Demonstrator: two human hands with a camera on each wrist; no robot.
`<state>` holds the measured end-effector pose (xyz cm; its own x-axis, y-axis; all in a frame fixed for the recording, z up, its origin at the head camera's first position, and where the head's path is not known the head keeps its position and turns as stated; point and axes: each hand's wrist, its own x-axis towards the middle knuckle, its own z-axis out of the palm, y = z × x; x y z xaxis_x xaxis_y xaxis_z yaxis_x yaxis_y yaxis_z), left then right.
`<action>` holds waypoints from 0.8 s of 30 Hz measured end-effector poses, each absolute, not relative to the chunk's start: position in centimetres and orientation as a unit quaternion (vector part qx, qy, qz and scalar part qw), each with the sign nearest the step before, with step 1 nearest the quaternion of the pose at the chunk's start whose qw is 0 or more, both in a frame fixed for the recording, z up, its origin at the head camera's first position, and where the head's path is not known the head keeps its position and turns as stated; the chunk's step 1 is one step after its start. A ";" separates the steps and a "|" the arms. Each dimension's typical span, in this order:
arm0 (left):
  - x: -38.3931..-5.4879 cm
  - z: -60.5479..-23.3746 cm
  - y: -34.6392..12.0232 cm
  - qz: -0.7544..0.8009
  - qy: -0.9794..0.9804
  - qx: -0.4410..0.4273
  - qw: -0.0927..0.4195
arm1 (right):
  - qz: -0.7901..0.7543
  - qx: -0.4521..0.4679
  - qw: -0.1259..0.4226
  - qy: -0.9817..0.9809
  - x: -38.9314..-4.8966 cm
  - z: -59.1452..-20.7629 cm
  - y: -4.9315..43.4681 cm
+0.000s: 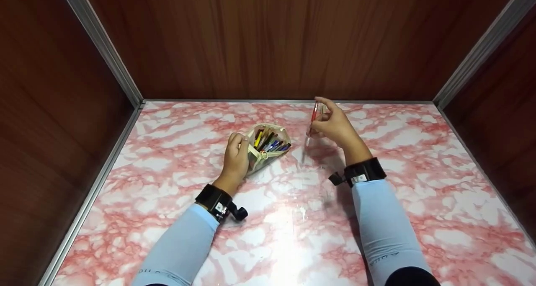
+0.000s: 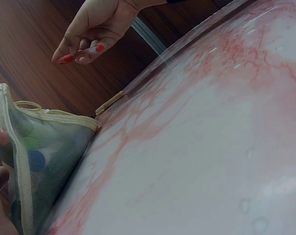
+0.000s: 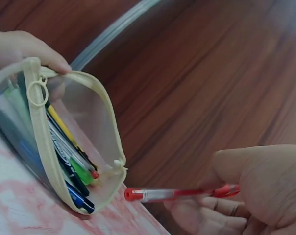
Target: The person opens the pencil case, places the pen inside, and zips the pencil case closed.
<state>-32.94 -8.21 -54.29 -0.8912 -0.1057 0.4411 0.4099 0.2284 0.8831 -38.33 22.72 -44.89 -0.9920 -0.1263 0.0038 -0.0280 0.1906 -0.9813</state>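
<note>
My left hand (image 1: 237, 156) grips the side of a see-through mesh pencil pouch (image 2: 60, 147) with cream zipper trim. Its mouth gapes open toward the right, and a ring pull (image 3: 37, 93) hangs from the zipper. Inside lie several pens and markers, among them a yellow pen (image 3: 62, 122), a green-capped one (image 3: 80, 170) and a blue one (image 3: 79, 198). To the right of the pouch, my right hand (image 1: 337, 129) pinches a red-and-clear pen (image 3: 158, 195) between thumb and fingers, raised above the table. One red end points toward the pouch mouth in the right wrist view.
The table (image 1: 293, 235) has a red-and-white marbled top. A brown wood-grain panel (image 1: 268, 43) closes off the back, with similar panels left and right joined by grey metal strips (image 1: 100, 43). A slim tan object (image 2: 109, 103) lies beyond the pouch.
</note>
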 end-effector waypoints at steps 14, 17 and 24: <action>-33.1 -54.6 -8.0 -0.625 -0.740 -0.105 0.224 | -0.684 -0.050 -0.019 0.728 -37.4 -47.1 16.3; -33.0 -54.6 -8.0 -0.631 -0.731 -0.108 0.235 | -0.686 -0.062 -0.017 0.725 -37.0 -47.8 15.1; -33.0 -54.6 -8.0 -0.622 -0.739 -0.097 0.241 | -0.640 -0.091 -0.005 0.763 -36.3 -48.9 13.7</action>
<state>-33.04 -7.96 -54.58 -0.8647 -0.1563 0.4773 0.4435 0.2084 0.8717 -36.27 13.73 -48.87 -0.9835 -0.1321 0.1233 -0.1443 0.1637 -0.9759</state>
